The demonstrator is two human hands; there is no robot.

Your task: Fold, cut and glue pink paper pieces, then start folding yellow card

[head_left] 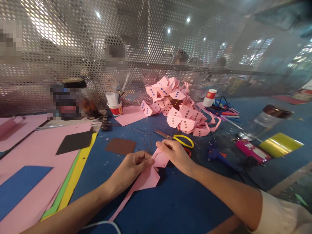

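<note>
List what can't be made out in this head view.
- Pink paper: its fold is covered by the left hand and right hand.
- Scissors: red handle hidden behind the right hand.
- Jar: label blurred out.
- Glue gun: dim, details unclear.

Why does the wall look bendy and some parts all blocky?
In the head view the wide lens curves the holed metal wall and table edges; ceiling lights glare off it; blocky patches are blur squares; both hands, left hand and right hand, look sharp on the pink paper.

craft workshop – paper sheets (pixel 36 152), scissors (pixel 177 138) (glue gun (pixel 215 154))
</note>
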